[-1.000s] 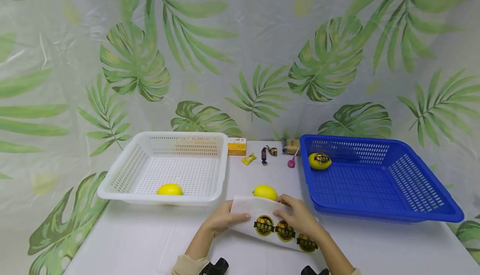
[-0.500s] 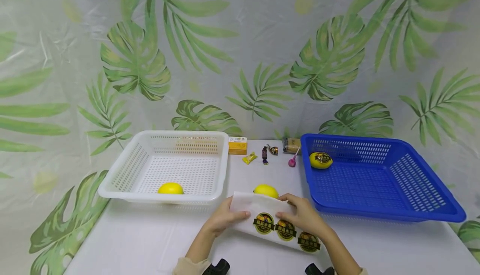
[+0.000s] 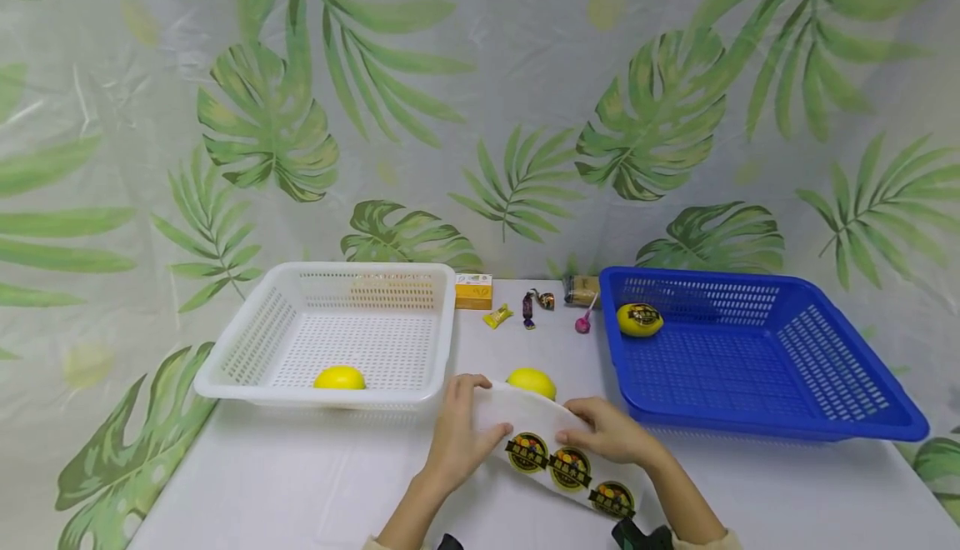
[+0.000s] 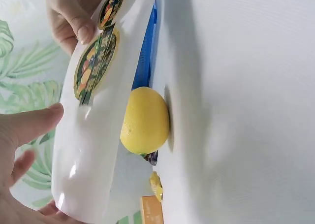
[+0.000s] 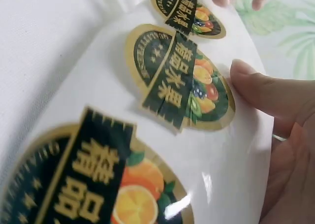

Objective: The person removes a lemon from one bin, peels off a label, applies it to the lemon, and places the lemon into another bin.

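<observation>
Between my two hands is a white sheet of stickers (image 3: 512, 410) with a row of round black-and-gold fruit labels, bent and tilted above the table. My left hand (image 3: 457, 437) holds its left end, thumb in front and fingers at the upper edge and behind. On the right, my right hand (image 3: 611, 433) grips the upper edge, its thumb beside the middle label (image 5: 184, 81). Just behind the sheet a plain lemon (image 3: 532, 382) lies on the table; the left wrist view shows the lemon (image 4: 146, 120) apart from my fingers.
A white basket (image 3: 217, 371) at left holds one plain lemon (image 3: 340, 377). The blue basket (image 3: 765, 421) at right holds a labelled lemon (image 3: 640, 320). Between them at the back lie an orange box (image 3: 474, 293), wrapped candies (image 3: 528, 312), a lollipop (image 3: 582, 325) and a brown packet (image 3: 581, 291).
My left hand has risen and turned more upright at the sheet's left end. The sheet now slopes more steeply down to the right. My right hand has kept its grip; the lemons have stayed put.
</observation>
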`<state>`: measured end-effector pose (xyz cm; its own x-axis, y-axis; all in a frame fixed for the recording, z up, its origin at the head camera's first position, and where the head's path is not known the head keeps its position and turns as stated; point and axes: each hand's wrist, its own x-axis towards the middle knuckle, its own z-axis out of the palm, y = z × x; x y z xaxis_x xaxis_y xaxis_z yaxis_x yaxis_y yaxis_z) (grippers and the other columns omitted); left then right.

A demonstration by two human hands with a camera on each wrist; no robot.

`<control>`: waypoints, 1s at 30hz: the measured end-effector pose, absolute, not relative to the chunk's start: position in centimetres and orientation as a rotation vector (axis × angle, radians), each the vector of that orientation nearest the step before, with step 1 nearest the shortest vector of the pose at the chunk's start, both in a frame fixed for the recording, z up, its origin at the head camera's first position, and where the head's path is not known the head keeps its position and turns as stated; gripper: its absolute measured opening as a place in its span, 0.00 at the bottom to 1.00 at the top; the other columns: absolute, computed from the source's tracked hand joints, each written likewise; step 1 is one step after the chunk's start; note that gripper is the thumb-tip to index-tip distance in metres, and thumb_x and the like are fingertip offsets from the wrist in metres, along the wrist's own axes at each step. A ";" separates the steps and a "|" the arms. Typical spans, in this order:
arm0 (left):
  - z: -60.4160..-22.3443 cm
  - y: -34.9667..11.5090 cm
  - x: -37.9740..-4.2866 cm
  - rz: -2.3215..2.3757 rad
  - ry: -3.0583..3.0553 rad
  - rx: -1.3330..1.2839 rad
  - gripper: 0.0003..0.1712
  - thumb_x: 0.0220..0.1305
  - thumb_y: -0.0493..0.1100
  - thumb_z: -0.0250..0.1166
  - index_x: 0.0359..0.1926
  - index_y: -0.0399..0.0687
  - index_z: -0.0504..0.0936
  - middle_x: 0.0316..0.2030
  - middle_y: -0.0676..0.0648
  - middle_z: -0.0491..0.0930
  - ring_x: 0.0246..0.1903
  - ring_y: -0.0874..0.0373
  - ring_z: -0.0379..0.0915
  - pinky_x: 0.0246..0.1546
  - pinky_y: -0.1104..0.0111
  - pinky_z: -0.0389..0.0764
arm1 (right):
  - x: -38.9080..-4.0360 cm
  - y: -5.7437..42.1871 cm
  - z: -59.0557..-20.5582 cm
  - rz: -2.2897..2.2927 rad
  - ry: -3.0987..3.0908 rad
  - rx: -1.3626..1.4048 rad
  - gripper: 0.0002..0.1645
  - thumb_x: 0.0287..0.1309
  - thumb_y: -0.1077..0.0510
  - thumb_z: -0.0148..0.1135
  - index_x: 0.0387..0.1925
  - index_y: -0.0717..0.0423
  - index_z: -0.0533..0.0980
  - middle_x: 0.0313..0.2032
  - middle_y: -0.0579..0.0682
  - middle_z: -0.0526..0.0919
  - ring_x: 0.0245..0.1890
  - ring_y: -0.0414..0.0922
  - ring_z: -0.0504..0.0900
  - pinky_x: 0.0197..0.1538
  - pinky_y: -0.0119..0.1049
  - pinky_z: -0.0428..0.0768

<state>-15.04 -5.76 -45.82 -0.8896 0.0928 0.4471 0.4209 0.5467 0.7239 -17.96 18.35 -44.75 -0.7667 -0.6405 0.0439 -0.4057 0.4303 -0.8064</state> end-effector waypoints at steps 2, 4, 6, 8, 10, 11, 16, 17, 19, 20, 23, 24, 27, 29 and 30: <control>-45.8 -5.8 -14.9 -1.117 -2.425 -0.516 0.28 0.39 0.39 0.78 0.43 0.47 0.75 0.57 0.37 0.64 0.53 0.44 0.66 0.51 0.53 0.73 | -18.1 18.4 -44.8 -1.256 2.385 -0.906 0.12 0.60 0.55 0.60 0.37 0.62 0.77 0.29 0.45 0.80 0.26 0.32 0.73 0.29 0.29 0.74; -45.8 -5.8 -14.8 -0.971 -2.405 -0.602 0.22 0.39 0.43 0.78 0.39 0.51 0.80 0.62 0.37 0.62 0.59 0.40 0.61 0.55 0.49 0.69 | -18.1 18.5 -44.7 -1.268 2.352 -0.917 0.12 0.61 0.56 0.60 0.37 0.63 0.76 0.30 0.46 0.81 0.26 0.32 0.73 0.29 0.29 0.75; -45.8 -5.7 -14.8 -0.823 -2.390 -0.680 0.19 0.39 0.46 0.78 0.36 0.53 0.83 0.64 0.38 0.62 0.65 0.38 0.54 0.59 0.44 0.62 | -18.2 18.5 -44.7 -1.276 2.326 -0.950 0.12 0.62 0.56 0.59 0.39 0.63 0.76 0.31 0.46 0.81 0.28 0.32 0.74 0.31 0.29 0.75; -45.8 -5.5 -14.9 -0.712 -2.396 -0.752 0.18 0.40 0.48 0.77 0.36 0.54 0.85 0.64 0.40 0.64 0.66 0.39 0.52 0.60 0.39 0.57 | -18.4 18.4 -44.6 -1.283 2.301 -0.979 0.12 0.62 0.57 0.58 0.41 0.64 0.76 0.33 0.48 0.82 0.29 0.33 0.74 0.33 0.30 0.75; -45.8 -5.4 -14.9 -0.637 -2.424 -0.805 0.19 0.41 0.51 0.76 0.38 0.55 0.85 0.63 0.40 0.65 0.66 0.41 0.52 0.59 0.38 0.56 | -18.5 18.3 -44.6 -1.282 2.279 -1.008 0.13 0.63 0.57 0.57 0.43 0.64 0.76 0.35 0.48 0.82 0.31 0.33 0.75 0.37 0.30 0.76; -45.8 -5.3 -14.9 -0.613 -2.443 -0.819 0.20 0.41 0.53 0.76 0.39 0.56 0.85 0.62 0.40 0.66 0.66 0.41 0.53 0.58 0.38 0.56 | -18.6 18.2 -44.6 -1.282 2.266 -1.021 0.13 0.64 0.57 0.57 0.44 0.63 0.76 0.36 0.49 0.82 0.33 0.33 0.76 0.39 0.31 0.76; -45.8 -5.1 -14.7 -0.600 -2.508 -0.828 0.24 0.40 0.54 0.76 0.42 0.57 0.85 0.59 0.42 0.69 0.61 0.44 0.59 0.57 0.38 0.58 | -19.0 18.1 -44.6 -1.309 2.142 -1.040 0.16 0.66 0.58 0.53 0.50 0.65 0.73 0.41 0.53 0.81 0.39 0.37 0.78 0.44 0.32 0.77; -45.8 -5.1 -14.7 -0.602 -2.517 -0.829 0.24 0.41 0.55 0.76 0.42 0.57 0.85 0.58 0.44 0.71 0.60 0.46 0.60 0.57 0.39 0.58 | -19.0 18.1 -44.6 -1.315 2.118 -1.042 0.16 0.66 0.59 0.52 0.51 0.65 0.72 0.41 0.54 0.81 0.40 0.37 0.78 0.44 0.32 0.77; -45.8 -5.1 -14.7 -0.608 -2.533 -0.833 0.23 0.42 0.56 0.75 0.43 0.58 0.85 0.55 0.47 0.73 0.58 0.49 0.63 0.57 0.40 0.58 | -19.2 18.1 -44.6 -1.337 2.063 -1.046 0.16 0.67 0.60 0.51 0.52 0.66 0.71 0.42 0.56 0.81 0.40 0.38 0.78 0.44 0.32 0.77; -45.8 -5.2 -14.6 -0.613 -2.540 -0.837 0.23 0.43 0.55 0.75 0.42 0.58 0.85 0.54 0.48 0.74 0.56 0.51 0.65 0.57 0.40 0.58 | -19.3 18.1 -44.6 -1.345 2.043 -1.052 0.16 0.67 0.61 0.50 0.53 0.66 0.71 0.43 0.56 0.80 0.41 0.38 0.78 0.45 0.33 0.77; -45.9 -5.3 -14.6 -0.641 -2.549 -0.855 0.19 0.46 0.53 0.74 0.41 0.57 0.85 0.48 0.52 0.76 0.52 0.56 0.68 0.57 0.44 0.60 | -19.5 18.1 -44.7 -1.352 2.010 -1.081 0.15 0.67 0.62 0.49 0.53 0.65 0.70 0.44 0.56 0.79 0.42 0.39 0.77 0.46 0.33 0.77; -45.9 -5.4 -14.6 -0.649 -2.544 -0.861 0.17 0.46 0.53 0.74 0.40 0.57 0.86 0.46 0.53 0.77 0.51 0.57 0.69 0.57 0.46 0.61 | -19.5 18.0 -44.6 -1.352 2.002 -1.087 0.15 0.67 0.62 0.49 0.52 0.64 0.70 0.44 0.56 0.78 0.42 0.39 0.76 0.46 0.33 0.76; -46.1 -5.5 -14.7 -0.678 -2.508 -0.882 0.12 0.47 0.49 0.74 0.35 0.56 0.86 0.40 0.55 0.78 0.46 0.61 0.71 0.54 0.53 0.65 | -19.5 17.9 -44.6 -1.332 2.014 -1.102 0.11 0.67 0.62 0.49 0.48 0.63 0.71 0.41 0.53 0.78 0.40 0.37 0.75 0.45 0.32 0.76; -46.1 -5.6 -14.7 -0.715 -2.480 -0.901 0.08 0.46 0.47 0.74 0.31 0.55 0.86 0.36 0.56 0.79 0.41 0.62 0.72 0.50 0.58 0.68 | -19.6 17.8 -44.4 -1.315 2.035 -1.113 0.09 0.67 0.61 0.50 0.45 0.62 0.71 0.40 0.51 0.77 0.39 0.37 0.74 0.44 0.32 0.75; -46.1 -5.6 -14.7 -0.750 -2.470 -0.910 0.07 0.47 0.46 0.74 0.29 0.55 0.86 0.33 0.57 0.79 0.39 0.63 0.72 0.48 0.61 0.69 | -19.6 17.7 -44.3 -1.300 2.056 -1.123 0.09 0.67 0.61 0.51 0.44 0.62 0.71 0.38 0.50 0.77 0.38 0.36 0.73 0.43 0.31 0.74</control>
<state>-14.73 -5.63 -46.14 -0.7072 0.4681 0.5299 0.6838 0.6435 0.3440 -19.57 17.72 -44.32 -0.5624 -0.8257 0.0435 -0.3933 0.2209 -0.8925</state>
